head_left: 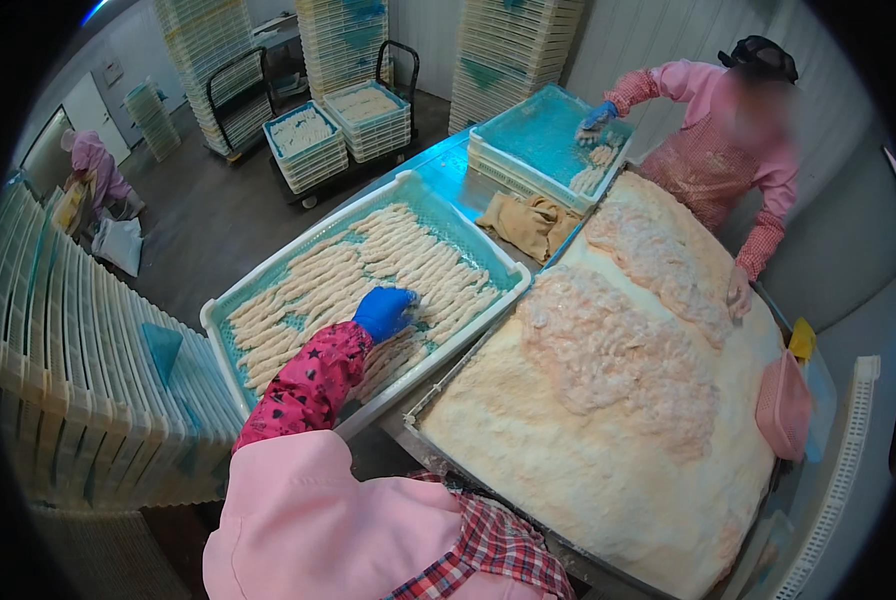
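Note:
My left hand [386, 312], in a blue glove with a pink patterned sleeve, is over a white-rimmed tray [298, 243] with a turquoise mesh lining. Its fingers curl down among rows of pale, flour-coated strips [313, 285]; what they grip, if anything, is hidden. Bare mesh shows in small gaps between the strips, close to the hand. Outside the picture is my right hand. To the right of the tray lies a broad bed of flour [508, 400] with a heap of raw, pinkish meat pieces [618, 350] on top.
Across the flour, a co-worker [718, 140] reaches a blue-gloved hand into another turquoise-lined tray [538, 120]. A brown cloth [528, 225] lies between the trays. Stacked trays [98, 380] rise at my left; loaded carts [308, 145] stand behind. A pink basket [783, 405] sits at the right edge.

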### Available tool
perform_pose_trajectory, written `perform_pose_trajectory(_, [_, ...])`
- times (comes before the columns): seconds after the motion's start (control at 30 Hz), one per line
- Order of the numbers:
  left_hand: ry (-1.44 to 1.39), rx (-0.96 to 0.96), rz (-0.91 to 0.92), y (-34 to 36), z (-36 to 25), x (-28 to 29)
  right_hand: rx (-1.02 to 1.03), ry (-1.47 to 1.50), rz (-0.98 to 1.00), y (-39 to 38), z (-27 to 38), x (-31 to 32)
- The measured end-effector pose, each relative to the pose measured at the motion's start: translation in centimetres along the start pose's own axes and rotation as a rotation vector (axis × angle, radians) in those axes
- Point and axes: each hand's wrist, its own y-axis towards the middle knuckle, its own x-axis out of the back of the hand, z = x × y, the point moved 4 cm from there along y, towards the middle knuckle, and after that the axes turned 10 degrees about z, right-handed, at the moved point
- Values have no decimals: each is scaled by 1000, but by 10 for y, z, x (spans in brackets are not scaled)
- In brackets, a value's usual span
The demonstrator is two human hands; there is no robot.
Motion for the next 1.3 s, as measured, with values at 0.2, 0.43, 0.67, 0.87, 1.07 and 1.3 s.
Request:
perform_pose_trajectory(0.2, [29,95,-158,-22,15,-2,139,-24,-140,9,43,26])
perform_pose_trajectory(0.43, [158,175,-145,-4,2,-19,176,105,-237,16,87,61])
perform_pose_trajectory(0.67, [48,68,-186,-1,-6,-22,189,239,-292,20,92,67])
perform_pose_trajectory(0.87, [-65,119,-138,-7,-6,-30,286,81,-435,16,92,69])
perform_pose_trajectory(1.07, [-251,118,-159,-9,-6,-30,475,34,-485,13,111,89])
perform_pose_trajectory(1.3, [-256,297,-189,-9,-9,-39,384,248,-447,16,120,77])
